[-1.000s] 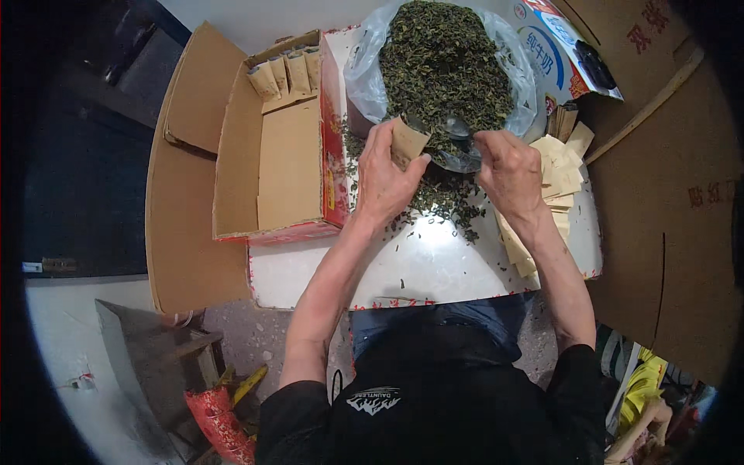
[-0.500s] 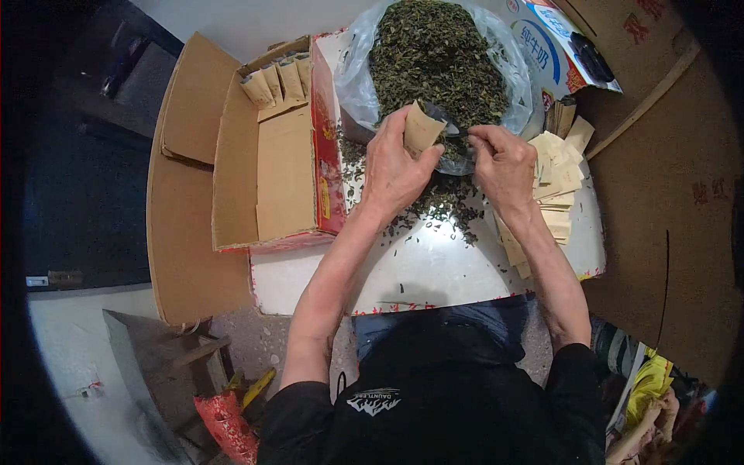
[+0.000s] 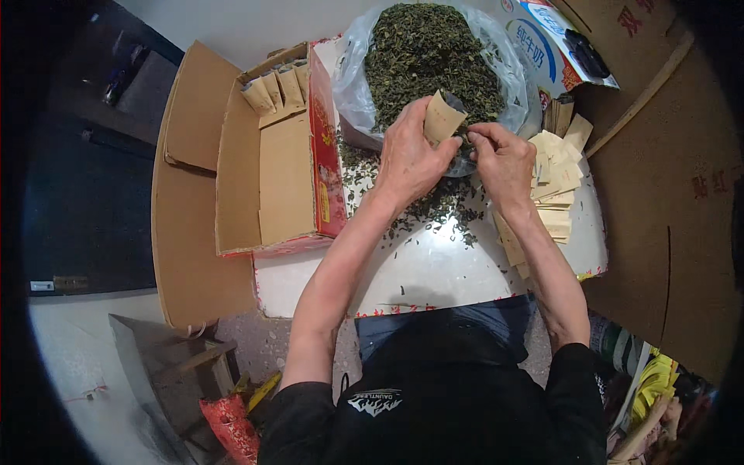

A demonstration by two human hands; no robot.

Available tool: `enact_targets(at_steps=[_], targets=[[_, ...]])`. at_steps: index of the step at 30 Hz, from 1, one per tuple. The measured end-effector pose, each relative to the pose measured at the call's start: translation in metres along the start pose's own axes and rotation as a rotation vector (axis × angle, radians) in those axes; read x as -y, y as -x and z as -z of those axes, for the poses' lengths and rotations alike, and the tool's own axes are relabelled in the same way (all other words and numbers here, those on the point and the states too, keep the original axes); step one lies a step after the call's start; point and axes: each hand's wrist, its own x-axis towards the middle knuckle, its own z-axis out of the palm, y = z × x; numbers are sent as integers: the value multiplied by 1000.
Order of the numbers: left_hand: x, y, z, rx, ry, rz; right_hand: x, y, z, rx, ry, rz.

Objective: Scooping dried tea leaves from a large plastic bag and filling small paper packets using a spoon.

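Note:
My left hand (image 3: pixel 415 151) is closed around a small tan paper packet (image 3: pixel 443 120) with a dark, shiny inside. The packet stands tilted above the near edge of a clear plastic bag (image 3: pixel 354 93) full of dried dark green leaves (image 3: pixel 430 58) that look like tea. Close to the packet's right side, my right hand (image 3: pixel 502 159) pinches its thumb and fingers on a small dark tool, mostly hidden. Loose leaves (image 3: pixel 438 205) lie scattered on the white tabletop (image 3: pixel 434 267) below both hands.
Left of the bag stands an open cardboard box (image 3: pixel 283 182), several filled packets (image 3: pixel 283 89) lined up at its far end. Flat paper packets (image 3: pixel 554 174) are piled right of my right hand. A printed carton (image 3: pixel 535 39) and large cardboard sheets (image 3: pixel 659 178) border the right.
My left hand has moved the packet a little to the right and up, nearer my right hand. The packet leans more to the right, and the tool's silvery end no longer shows.

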Motion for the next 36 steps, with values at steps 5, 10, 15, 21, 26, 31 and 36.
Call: enact_targets(at_steps=[5,10,15,21,26,31,36], targets=[[1,3,3,-14,16,-24,2,-2,3,4,-39,-72],[-1,18,11,-28,64,-8,0,-1,6,-8,-88,-118],[3,34,21,-69,-14,-77,2,-2,9,12,-86,-140],[7,50,22,-59,-2,-36,1,0,12,-5,-74,-93],[14,59,21,-35,-37,16,3,0,17,-1,-75,-75],[20,62,20,-38,-57,35,12,3,21,-9,-72,-66],[25,66,19,-33,-62,78,26,8,30,32,-111,-69]])
